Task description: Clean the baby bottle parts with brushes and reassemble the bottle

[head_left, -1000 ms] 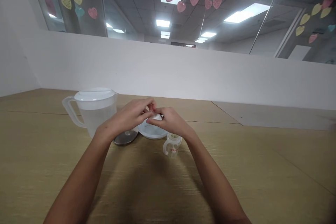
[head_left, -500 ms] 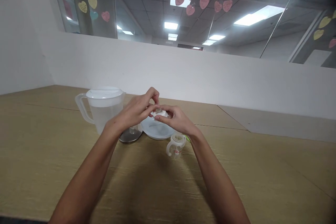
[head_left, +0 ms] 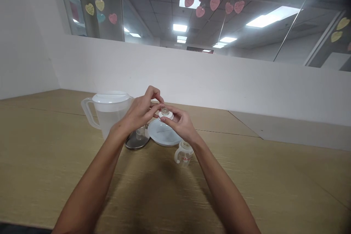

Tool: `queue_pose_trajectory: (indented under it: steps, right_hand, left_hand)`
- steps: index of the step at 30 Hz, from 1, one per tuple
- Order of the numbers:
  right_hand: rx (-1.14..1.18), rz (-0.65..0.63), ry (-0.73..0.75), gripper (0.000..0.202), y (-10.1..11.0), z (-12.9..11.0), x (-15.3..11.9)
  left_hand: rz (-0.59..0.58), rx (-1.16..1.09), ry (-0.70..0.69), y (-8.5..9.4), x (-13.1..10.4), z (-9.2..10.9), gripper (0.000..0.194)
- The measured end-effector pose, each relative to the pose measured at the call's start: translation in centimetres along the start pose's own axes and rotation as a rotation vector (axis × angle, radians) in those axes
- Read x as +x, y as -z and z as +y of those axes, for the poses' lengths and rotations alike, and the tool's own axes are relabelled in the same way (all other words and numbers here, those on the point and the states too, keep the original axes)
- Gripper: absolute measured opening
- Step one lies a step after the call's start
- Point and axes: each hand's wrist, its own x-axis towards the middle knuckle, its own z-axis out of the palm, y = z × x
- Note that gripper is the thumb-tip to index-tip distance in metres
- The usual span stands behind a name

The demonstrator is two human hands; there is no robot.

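Observation:
My right hand [head_left: 182, 121] is closed around a white bottle collar [head_left: 166, 115], thumb in front and fingers behind. A clear baby bottle nipple [head_left: 165, 110] rises from the collar's top. My left hand [head_left: 141, 109] pinches at the nipple's left side with thumb and fingertips. Both hands are above a pale round plate [head_left: 163, 140]. Below my right wrist, an open baby bottle [head_left: 183, 155] with a side handle and red lettering stands upright on the table, partly hidden by the forearm.
A translucent lidded pitcher [head_left: 111, 111] stands left of my left hand. By my left wrist, a small clear cup [head_left: 141, 132] is on a dark round metal tray [head_left: 135, 142]. A white wall [head_left: 192, 76] with a window above it borders the wooden table [head_left: 274, 175].
Both hands have risen slightly and moved a little left with the collar and nipple. More of the nipple now shows. The right forearm covers more of the bottle, and the view has shifted slightly.

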Motion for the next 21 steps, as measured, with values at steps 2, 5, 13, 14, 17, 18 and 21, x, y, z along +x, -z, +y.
queue_pose_trajectory:
  steps: [2, 5, 13, 14, 17, 18, 21]
  right_hand:
    - [0.036, 0.016, 0.012, 0.042, -0.2, 0.3, 0.0]
    - [0.033, 0.045, 0.007, 0.043, -0.4, 0.6, 0.0]
    - [-0.178, 0.09, -0.116, 0.025, 0.0, 0.1, 0.1]
    - [-0.191, 0.102, -0.129, 0.024, 0.2, 0.1, 0.1]
    - [-0.171, 0.15, -0.122, 0.021, 0.9, -0.1, 0.2]
    - [-0.148, 0.162, -0.105, 0.021, 1.2, -0.2, 0.2]
    - [-0.053, 0.171, -0.063, 0.022, 1.8, -0.4, 0.2]
  left_hand:
    - [0.013, -0.023, 0.0, 0.1, 0.0, -0.1, 0.022]
    - [0.014, -0.007, -0.003, 0.2, 0.0, -0.1, 0.022]
    - [-0.093, 0.289, -0.09, 0.0, -0.1, 0.8, 0.016]
    - [-0.102, 0.29, -0.094, -0.2, -0.1, 0.9, 0.016]
    - [-0.104, 0.209, -0.101, -0.6, -0.1, 1.1, 0.02]
    - [-0.1, 0.172, -0.104, -0.7, 0.0, 1.1, 0.023]
    - [-0.052, 0.1, -0.145, -0.8, 0.1, 1.2, 0.035]
